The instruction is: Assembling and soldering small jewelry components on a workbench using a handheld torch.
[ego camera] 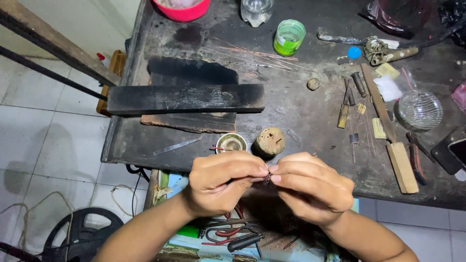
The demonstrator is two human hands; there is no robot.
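Note:
My left hand [221, 182] and my right hand [310, 187] meet in front of the dark workbench edge [145, 160], fingertips pinched together on a tiny dark piece [267, 178]. What the piece is made of is too small to tell. Just beyond my fingers sit a small round metal cup [231, 142] and a worn round cork-like block [270, 141]. Below my hands lies an open drawer or tray [233, 237] with red-handled pliers and other small tools.
A charred black wooden bar [184, 98] lies across the bench over a burnt board. Thin metal wires [257, 53], a green cup [289, 37], a glass jar, a pink bowl, files [388, 126], a clear ribbed glass dish [420, 109] and pliers lie scattered.

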